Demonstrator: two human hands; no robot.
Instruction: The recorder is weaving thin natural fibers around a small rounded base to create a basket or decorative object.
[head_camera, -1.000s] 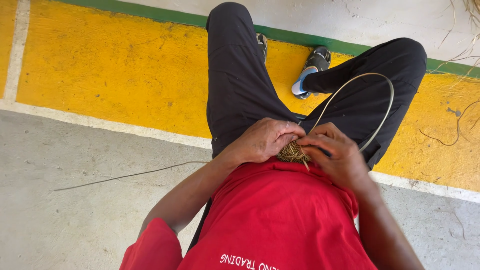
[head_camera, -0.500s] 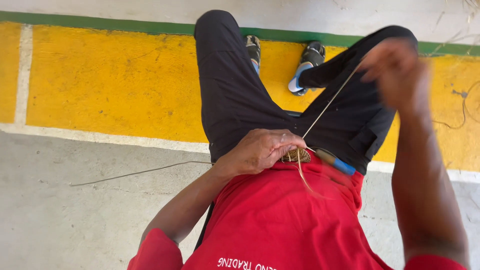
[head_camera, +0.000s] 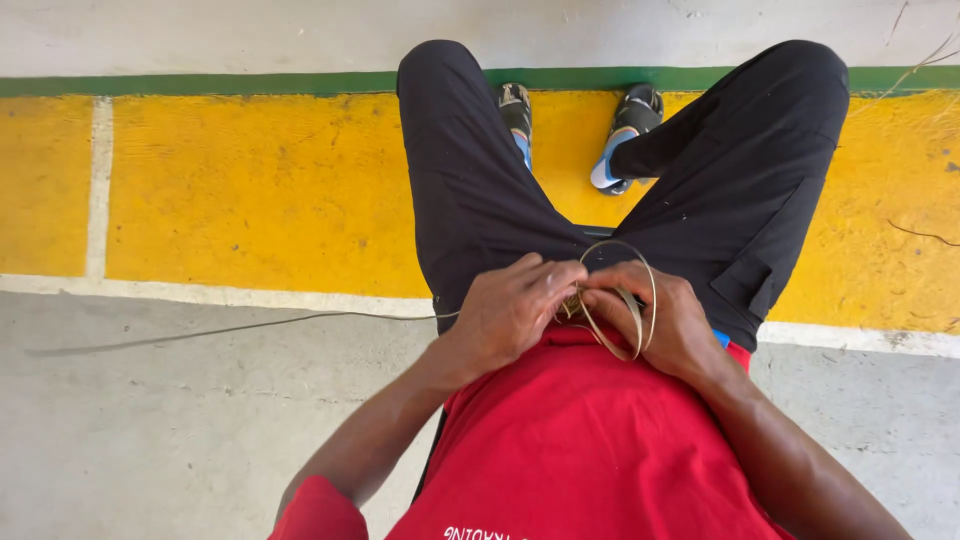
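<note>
I sit with both hands together at my lap, over black trousers and a red shirt. My left hand (head_camera: 510, 310) is closed around a small woven bundle of tan fibre (head_camera: 572, 305), mostly hidden under the fingers. My right hand (head_camera: 672, 320) touches the same bundle and pinches a thin tan strip (head_camera: 630, 300) that curls in a loop over its fingers. A long thin strand (head_camera: 230, 330) trails from my hands leftward across the floor.
Below me lies a grey concrete floor (head_camera: 150, 440), then a yellow painted band (head_camera: 250, 190) edged by white lines and a green stripe (head_camera: 200, 83). My feet in sandals (head_camera: 625, 125) rest on the yellow band. Loose dry strands (head_camera: 920, 235) lie at the right.
My right hand, raised high to the right pulling the strip taut half a second ago, has come back down to the bundle. The strip now forms a slack loop. My left hand stayed put.
</note>
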